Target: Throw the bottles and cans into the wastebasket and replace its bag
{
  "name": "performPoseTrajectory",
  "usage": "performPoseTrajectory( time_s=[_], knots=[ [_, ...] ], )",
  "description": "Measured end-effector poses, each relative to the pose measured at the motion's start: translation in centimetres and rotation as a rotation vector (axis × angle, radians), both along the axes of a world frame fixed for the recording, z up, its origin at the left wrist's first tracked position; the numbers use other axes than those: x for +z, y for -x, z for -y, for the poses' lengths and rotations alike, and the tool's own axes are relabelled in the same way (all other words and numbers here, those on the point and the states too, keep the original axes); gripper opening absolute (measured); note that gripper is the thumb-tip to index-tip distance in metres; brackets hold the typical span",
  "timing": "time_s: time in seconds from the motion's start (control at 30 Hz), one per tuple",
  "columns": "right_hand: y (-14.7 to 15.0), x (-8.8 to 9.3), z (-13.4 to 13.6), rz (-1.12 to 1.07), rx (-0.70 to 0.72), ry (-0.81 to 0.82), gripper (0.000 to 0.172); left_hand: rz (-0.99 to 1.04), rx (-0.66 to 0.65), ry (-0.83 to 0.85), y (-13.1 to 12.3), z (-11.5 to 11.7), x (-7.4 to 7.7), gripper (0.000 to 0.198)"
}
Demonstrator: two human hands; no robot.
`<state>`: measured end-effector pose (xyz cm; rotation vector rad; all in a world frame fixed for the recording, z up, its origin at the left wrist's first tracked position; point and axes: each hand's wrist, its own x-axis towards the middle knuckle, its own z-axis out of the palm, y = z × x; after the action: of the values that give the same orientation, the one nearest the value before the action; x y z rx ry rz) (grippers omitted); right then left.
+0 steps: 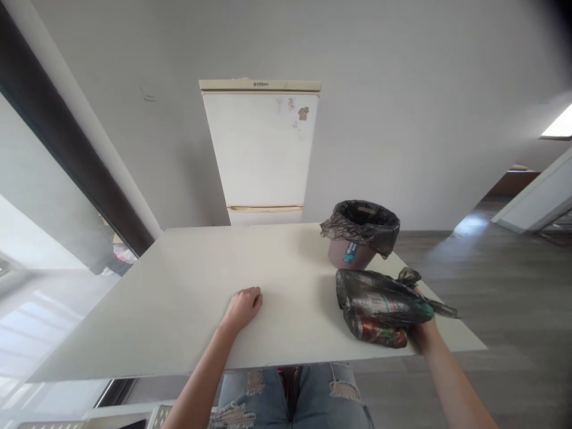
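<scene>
My left hand (245, 305) rests on the white table with its fingers curled into a loose fist, and nothing shows in it. At the table's right side, my right hand (425, 330) holds a filled black garbage bag (375, 301) by its knotted end. The bag partly hides that hand's fingers. Through the thin plastic I make out a reddish packet and some green and white wrapping. Just behind the bag stands a brownish trash bin (337, 253) with a dark label. A black liner (357, 220) is folded over the bin's rim.
The white table (179, 298) spreads in front of me, its near edge at my jeans (268, 393). A white refrigerator (263, 149) stands beyond the far edge against a grey wall. White baskets (158, 416) sit low at the front left.
</scene>
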<state>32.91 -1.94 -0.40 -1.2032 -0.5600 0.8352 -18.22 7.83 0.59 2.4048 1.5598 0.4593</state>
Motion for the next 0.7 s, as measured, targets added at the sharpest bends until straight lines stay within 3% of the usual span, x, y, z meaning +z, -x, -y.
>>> performPoseTrajectory(
  time_s=[0.7],
  knots=[
    [-0.36, -0.53, 0.07, -0.018, 0.001, 0.003, 0.063, 0.01, 0.004, 0.011, 0.02, -0.05, -0.02, 0.026]
  ],
)
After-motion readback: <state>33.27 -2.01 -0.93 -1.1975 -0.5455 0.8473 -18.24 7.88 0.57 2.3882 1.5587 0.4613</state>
